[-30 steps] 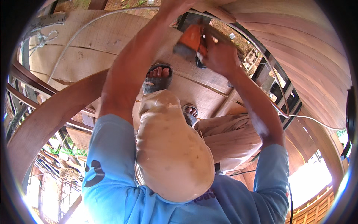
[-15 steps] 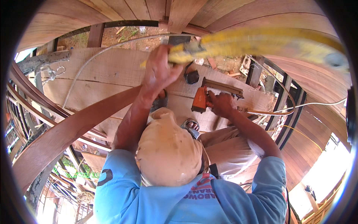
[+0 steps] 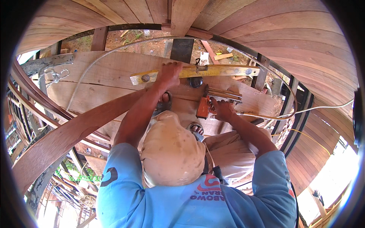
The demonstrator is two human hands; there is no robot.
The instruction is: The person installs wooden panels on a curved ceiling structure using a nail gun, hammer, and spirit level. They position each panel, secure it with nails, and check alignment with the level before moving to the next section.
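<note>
My left hand (image 3: 170,75) is closed around a long yellow spirit level (image 3: 228,70), gripping it left of its middle. The level reaches crosswise over the pale floor planks (image 3: 99,95); whether it rests on them I cannot tell. In my right hand (image 3: 224,109) is an orange nail gun (image 3: 203,107), its long magazine (image 3: 225,94) pointing to the right. An air hose (image 3: 262,114) runs from behind that hand toward the right. Just beyond the gun, a round black object (image 3: 195,82) is partly covered by the level.
A long, curved brown board (image 3: 72,138) slants up from the lower left to beside my left forearm. My sandaled feet (image 3: 196,129) stand on the planks. Plank walls (image 3: 281,30) curve around ahead and to the right. Beyond a dark beam, ground with wood scraps (image 3: 223,56) shows through gaps.
The yellow level has come down from a raised, blurred position at the upper right and now lies across ahead of me. The nail gun has shifted slightly, still in my right hand.
</note>
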